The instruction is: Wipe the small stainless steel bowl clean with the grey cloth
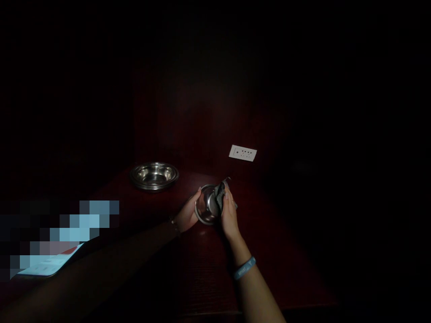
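Observation:
A small steel bowl (206,206) is tilted so that its shiny inside faces me. My left hand (188,216) grips it by the left rim, thumb toward the top edge. In my right hand (229,216) is a dark grey cloth (220,196), pressed against the bowl's right side; the fingers lie over it. Part of the bowl's right rim is hidden behind the cloth and hand.
Wide, shallow steel dishes (155,176), seemingly stacked, sit at the back left of the dark red table (208,269). A white socket plate (243,153) is on the wall behind. At the left lies a lit screen (43,268), mostly pixelated. Darkness hides the surroundings.

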A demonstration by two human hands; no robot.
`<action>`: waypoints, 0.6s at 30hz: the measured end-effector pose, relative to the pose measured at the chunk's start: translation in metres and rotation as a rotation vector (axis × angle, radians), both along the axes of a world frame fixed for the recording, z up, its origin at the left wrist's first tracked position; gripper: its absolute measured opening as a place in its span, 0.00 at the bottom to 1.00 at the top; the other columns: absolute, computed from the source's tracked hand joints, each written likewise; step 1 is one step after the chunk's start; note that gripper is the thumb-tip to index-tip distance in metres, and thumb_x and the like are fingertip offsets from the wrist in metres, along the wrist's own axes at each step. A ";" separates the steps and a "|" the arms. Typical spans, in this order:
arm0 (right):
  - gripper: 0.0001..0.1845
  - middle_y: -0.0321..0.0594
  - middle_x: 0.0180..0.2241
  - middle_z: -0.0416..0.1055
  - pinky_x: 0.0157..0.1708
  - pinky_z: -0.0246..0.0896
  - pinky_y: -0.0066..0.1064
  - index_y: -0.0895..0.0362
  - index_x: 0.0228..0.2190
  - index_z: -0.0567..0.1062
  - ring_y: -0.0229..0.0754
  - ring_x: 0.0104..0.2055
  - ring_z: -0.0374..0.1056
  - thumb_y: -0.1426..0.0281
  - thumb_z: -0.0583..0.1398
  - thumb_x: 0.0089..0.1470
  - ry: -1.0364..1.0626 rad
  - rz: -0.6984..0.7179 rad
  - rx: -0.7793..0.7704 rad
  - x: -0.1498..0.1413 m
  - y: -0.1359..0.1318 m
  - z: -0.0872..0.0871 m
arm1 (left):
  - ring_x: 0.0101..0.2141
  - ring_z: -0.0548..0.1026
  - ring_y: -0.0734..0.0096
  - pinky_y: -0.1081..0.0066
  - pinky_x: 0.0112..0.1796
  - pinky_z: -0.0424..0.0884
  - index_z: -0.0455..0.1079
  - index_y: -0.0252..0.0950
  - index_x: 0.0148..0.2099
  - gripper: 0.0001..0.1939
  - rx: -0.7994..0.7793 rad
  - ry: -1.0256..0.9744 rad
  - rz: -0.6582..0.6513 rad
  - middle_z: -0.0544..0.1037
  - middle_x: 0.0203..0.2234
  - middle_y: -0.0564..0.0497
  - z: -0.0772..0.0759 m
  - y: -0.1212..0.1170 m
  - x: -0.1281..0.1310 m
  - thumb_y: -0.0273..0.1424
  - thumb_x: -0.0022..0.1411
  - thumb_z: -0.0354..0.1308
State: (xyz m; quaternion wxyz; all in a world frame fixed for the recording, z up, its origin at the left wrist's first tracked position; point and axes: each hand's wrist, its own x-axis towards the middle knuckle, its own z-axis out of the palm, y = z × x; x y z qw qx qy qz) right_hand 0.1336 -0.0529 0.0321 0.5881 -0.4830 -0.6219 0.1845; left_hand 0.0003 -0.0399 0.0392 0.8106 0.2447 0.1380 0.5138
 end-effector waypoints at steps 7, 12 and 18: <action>0.24 0.48 0.55 0.67 0.60 0.55 0.44 0.58 0.55 0.66 0.46 0.59 0.61 0.61 0.46 0.64 -0.317 -0.088 0.181 0.002 -0.012 0.009 | 0.43 0.79 0.65 0.66 0.53 0.66 0.68 0.31 0.55 0.20 -0.040 -0.028 -0.082 0.81 0.40 0.45 0.003 -0.004 0.005 0.35 0.70 0.43; 0.22 0.47 0.54 0.68 0.58 0.56 0.45 0.57 0.55 0.67 0.47 0.58 0.62 0.64 0.47 0.63 -0.518 -0.076 0.273 -0.001 -0.022 0.019 | 0.41 0.79 0.66 0.66 0.51 0.69 0.71 0.30 0.50 0.18 -0.083 -0.062 -0.079 0.82 0.37 0.45 0.003 -0.004 0.006 0.32 0.70 0.44; 0.23 0.45 0.57 0.66 0.63 0.47 0.49 0.57 0.56 0.66 0.48 0.62 0.57 0.67 0.50 0.61 -0.736 -0.031 0.320 -0.010 -0.032 0.027 | 0.41 0.79 0.67 0.68 0.51 0.68 0.74 0.31 0.41 0.15 -0.105 -0.088 -0.008 0.81 0.31 0.47 -0.002 -0.003 0.007 0.28 0.67 0.45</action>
